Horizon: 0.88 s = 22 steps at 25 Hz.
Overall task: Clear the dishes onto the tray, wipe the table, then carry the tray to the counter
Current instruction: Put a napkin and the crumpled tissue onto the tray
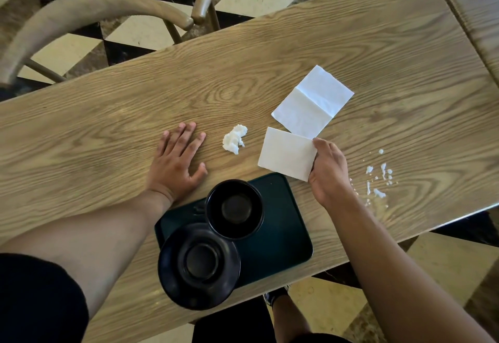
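Head view: rice clump [234, 139] mid-frame between flat, spread left hand [176, 163] and right hand [328, 174] fingers pinching napkin [287, 153]; lower centre, tray [280, 237] carrying bowl [234, 209], plate [198, 265].

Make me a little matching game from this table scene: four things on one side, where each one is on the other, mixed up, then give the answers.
Things:
1. black bowl
2. folded napkin
3. rice clump
4. left hand

Places or states:
A. pinched at its edge by the right hand
B. lying flat, palm down on the table
C. standing on the dark tray
D. loose on the wood between the two hands

Pairs: 1-C, 2-A, 3-D, 4-B
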### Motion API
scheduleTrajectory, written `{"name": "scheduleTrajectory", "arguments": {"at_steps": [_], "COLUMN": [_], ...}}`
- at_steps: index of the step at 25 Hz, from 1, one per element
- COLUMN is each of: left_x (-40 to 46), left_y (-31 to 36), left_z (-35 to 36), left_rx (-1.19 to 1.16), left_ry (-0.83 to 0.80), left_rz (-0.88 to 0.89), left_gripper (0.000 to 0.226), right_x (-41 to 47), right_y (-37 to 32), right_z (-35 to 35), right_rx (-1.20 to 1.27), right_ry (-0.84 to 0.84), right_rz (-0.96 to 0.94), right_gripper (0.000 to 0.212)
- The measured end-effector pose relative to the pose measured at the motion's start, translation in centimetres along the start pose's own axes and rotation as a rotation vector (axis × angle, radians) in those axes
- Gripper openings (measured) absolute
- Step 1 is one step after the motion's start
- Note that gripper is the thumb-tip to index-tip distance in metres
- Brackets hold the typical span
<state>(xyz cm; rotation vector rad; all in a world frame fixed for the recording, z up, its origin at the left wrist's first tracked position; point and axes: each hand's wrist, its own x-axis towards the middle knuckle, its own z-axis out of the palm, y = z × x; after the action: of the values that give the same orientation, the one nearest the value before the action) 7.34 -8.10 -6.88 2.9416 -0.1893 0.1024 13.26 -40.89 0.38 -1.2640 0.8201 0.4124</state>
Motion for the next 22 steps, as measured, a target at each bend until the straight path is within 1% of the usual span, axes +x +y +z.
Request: {"name": "scheduleTrajectory", "arguments": {"at_steps": [2,4,7,11,13,15,19,22], "left_x": [0.0,0.0,0.1,0.0,0.0,0.1,0.2,0.2], "left_y": [0.1,0.2,0.1,0.2,0.2,0.3,0.6,0.7], "left_z": [-0.1,-0.2,-0.2,-0.2,-0.3,-0.5,-0.9,-1.1], "left_rx": [0.001,0.002,-0.004,-0.002,-0.007,-0.015,-0.036,-0.038], "left_ry": [-0.005,0.000,-0.002,0.000,-0.007,-0.013,-0.041,-0.071], "left_rz": [0.000,0.001,-0.001,-0.007,-0.008,-0.009,-0.029,-0.042], "left_gripper": [0.071,0.071,0.071,0.071,0.071,0.071,0.072,0.073], "right_x": [0.1,-0.1,-0.4,-2.2,-3.7,-5.1,-8.1,-9.4], "right_y": [0.0,-0.1,-0.5,-1.0,-0.9,-0.5,2.1,4.6], "right_z": [0.0,0.1,-0.1,-1.3,-2.6,-4.4,-7.2,-7.3], "right_rx": [0.025,-0.007,-0.100,-0.084,-0.179,-0.289,-0.489,-0.573], "right_ry": [-0.056,-0.070,-0.057,-0.162,-0.163,-0.126,-0.130,-0.174], "right_rz": [-0.009,-0.019,-0.053,-0.107,-0.157,-0.172,-0.094,-0.019], "right_gripper": [0.038,0.046,0.033,0.022,0.015,0.011,0.007,0.005]}}
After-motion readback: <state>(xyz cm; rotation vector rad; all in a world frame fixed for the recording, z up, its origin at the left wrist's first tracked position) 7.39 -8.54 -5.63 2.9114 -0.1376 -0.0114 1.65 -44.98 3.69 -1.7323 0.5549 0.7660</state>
